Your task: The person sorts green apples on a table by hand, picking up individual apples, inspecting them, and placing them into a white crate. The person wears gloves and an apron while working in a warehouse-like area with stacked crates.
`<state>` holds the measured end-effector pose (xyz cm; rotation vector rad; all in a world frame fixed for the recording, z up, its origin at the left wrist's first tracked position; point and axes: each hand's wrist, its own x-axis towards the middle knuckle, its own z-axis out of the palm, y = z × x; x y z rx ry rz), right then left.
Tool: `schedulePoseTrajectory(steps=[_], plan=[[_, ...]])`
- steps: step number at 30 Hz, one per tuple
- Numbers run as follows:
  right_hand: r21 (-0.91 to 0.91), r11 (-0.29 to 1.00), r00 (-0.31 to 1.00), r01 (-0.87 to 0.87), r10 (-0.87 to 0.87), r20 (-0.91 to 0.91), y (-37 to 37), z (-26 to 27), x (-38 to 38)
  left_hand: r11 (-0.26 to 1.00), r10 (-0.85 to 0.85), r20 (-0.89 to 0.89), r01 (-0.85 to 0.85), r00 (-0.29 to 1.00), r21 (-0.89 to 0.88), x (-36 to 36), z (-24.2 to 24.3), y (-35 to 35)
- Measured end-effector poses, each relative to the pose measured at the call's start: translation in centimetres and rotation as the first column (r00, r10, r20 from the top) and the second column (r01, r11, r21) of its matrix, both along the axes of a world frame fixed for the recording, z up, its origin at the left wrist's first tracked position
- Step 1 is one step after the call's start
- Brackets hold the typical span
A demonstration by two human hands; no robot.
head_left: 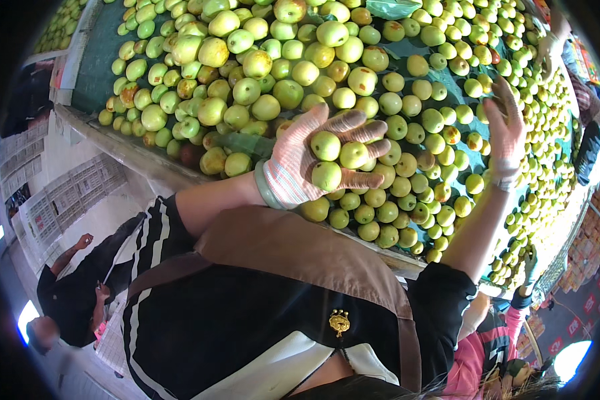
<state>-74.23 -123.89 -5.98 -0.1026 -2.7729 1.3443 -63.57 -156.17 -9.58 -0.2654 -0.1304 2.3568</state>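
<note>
My left hand [305, 160], in a striped knit glove with dirt-darkened fingers, is turned palm up and holds three green jujubes [325, 145]. Its fingers are spread around them. To the right, my right hand [507, 120], also gloved, is raised over the fruit with fingers apart and nothing visible in it. Loose jujubes [265, 107], green to yellowish and some with brown patches, cover the green surface [92, 75] of a sorting table. Beneath my left forearm runs the table's near edge [125, 142].
A co-worker's gloved hand [550, 52] is at the far right, another gloved hand [531, 267] at lower right. Someone in pink [475, 370] stands beside me; a person in black [75, 305] is at left, near plastic crates [75, 195]. A green leaf [392, 7] lies among the fruit.
</note>
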Motion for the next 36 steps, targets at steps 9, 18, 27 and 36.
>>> schedulePoseTrajectory(steps=[9,18,27,36], plan=[[0.937,0.303,0.984,0.173,-0.018,-0.176,-0.3,-9.3,-9.7,0.932,-0.281,0.053,0.285,0.958,-0.221,0.1,0.1,-1.1],[0.512,0.849,0.988,-0.131,0.155,-0.004,-22.4,-2.9,-6.7,0.914,-0.334,0.189,0.367,0.923,-0.174,0.1,0.0,-1.8],[-0.346,0.875,0.919,-0.339,0.387,0.079,-13.2,2.3,1.0,0.934,-0.308,0.025,0.307,0.951,-0.181,-0.2,-0.7,-2.3],[0.689,0.624,0.929,-0.369,0.280,0.243,-4.0,-5.3,-11.4,0.842,-0.392,0.114,0.406,0.913,-0.355,0.8,0.0,-2.5]])
